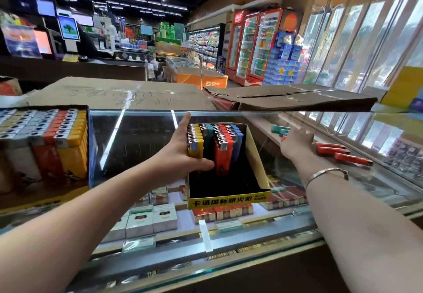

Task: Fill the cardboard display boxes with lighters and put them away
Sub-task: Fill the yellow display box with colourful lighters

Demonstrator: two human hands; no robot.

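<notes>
A yellow-fronted cardboard display box (256, 155) stands on the glass counter, partly filled with upright yellow, teal, red and blue lighters (222, 146) at its far end. My left hand (183, 150) grips the box's left wall, thumb inside by the yellow lighters. My right hand (295, 142) reaches over the counter to the right, fingers extended toward loose lighters; what it touches is hidden. Several red lighters (338, 152) lie flat just right of it, and teal lighters (280, 130) lie beyond it.
A full display box of lighters (45, 146) stands at the left on the glass counter (137, 137). Flattened cardboard (114, 93) and a large carton (297, 98) lie behind. Cigarette packs fill the case below. Shop fridges stand far back.
</notes>
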